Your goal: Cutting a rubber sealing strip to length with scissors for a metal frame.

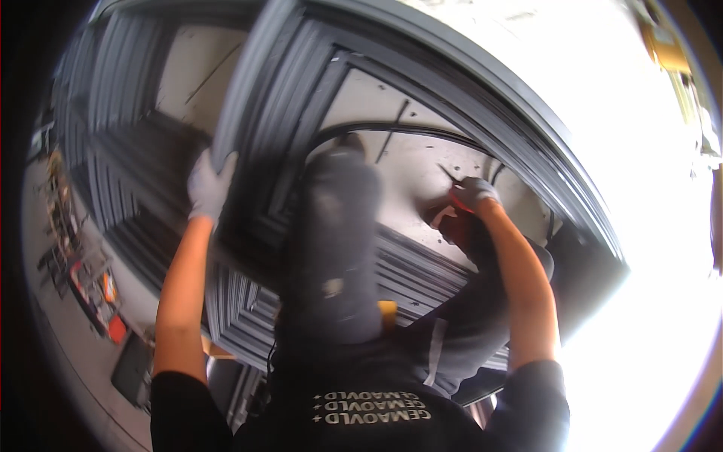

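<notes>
My gloved left hand (pixel 209 186) is closed around the edge of a dark grey metal frame (pixel 245 90), one of several stacked frames with rectangular openings. In my gloved right hand (pixel 474 193) is a tool with a red handle (pixel 458 199) and a thin dark pointed end. Motion blur hides its exact kind. The tool is over the pale floor (pixel 410 177) inside a frame opening, close to my brown shoe (pixel 449 222). My other leg (pixel 339 226) reaches forward into the same opening.
A black cable or hose (pixel 407 128) curves across the opening, with dark rods lying by it. More stacked frames (pixel 128 75) stand to the left. Beyond them, assorted tools and parts (pixel 90 279) lie along the floor. Strong light washes out the right side.
</notes>
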`<action>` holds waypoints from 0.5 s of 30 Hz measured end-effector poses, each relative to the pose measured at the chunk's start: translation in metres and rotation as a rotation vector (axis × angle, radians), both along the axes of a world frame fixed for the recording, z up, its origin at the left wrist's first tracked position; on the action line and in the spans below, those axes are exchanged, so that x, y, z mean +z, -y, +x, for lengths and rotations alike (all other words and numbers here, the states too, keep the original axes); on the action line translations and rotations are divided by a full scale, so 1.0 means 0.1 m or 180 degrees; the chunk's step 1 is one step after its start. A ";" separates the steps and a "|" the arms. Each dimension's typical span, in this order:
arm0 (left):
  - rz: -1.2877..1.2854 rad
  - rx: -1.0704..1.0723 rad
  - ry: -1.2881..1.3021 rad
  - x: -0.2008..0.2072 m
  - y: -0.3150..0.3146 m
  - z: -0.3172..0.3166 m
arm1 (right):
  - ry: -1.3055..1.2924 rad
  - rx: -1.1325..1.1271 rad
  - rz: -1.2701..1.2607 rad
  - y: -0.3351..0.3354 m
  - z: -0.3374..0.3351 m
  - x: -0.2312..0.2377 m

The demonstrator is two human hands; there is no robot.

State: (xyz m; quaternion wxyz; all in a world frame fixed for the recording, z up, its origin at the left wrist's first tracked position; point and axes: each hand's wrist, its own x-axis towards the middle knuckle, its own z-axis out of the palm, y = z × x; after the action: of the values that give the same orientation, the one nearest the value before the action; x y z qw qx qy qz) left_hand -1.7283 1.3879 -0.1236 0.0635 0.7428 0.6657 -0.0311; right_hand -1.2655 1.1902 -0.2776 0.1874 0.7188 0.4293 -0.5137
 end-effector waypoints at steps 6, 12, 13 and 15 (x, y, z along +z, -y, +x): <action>0.0062 -0.0162 0.0103 -0.14 -0.04 -0.12 | 0.0396 -0.0032 0.0211 0.25 0.33 0.39; -0.0055 -0.0004 -0.0006 -0.16 -0.06 -0.18 | 0.0694 0.0023 0.0033 0.43 0.40 0.57; -0.0171 0.0043 0.0008 -0.16 -0.08 -0.14 | 0.0714 -0.0030 0.0073 0.45 0.41 0.62; -0.0119 0.0000 0.0079 -0.17 -0.09 -0.10 | 0.0779 0.0035 0.0180 0.50 0.39 0.68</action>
State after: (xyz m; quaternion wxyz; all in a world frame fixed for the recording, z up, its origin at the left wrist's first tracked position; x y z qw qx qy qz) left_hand -1.7385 1.3969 -0.1405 0.0857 0.7418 0.6642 -0.0343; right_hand -1.2260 1.1402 -0.2099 0.2208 0.7787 0.4215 -0.4088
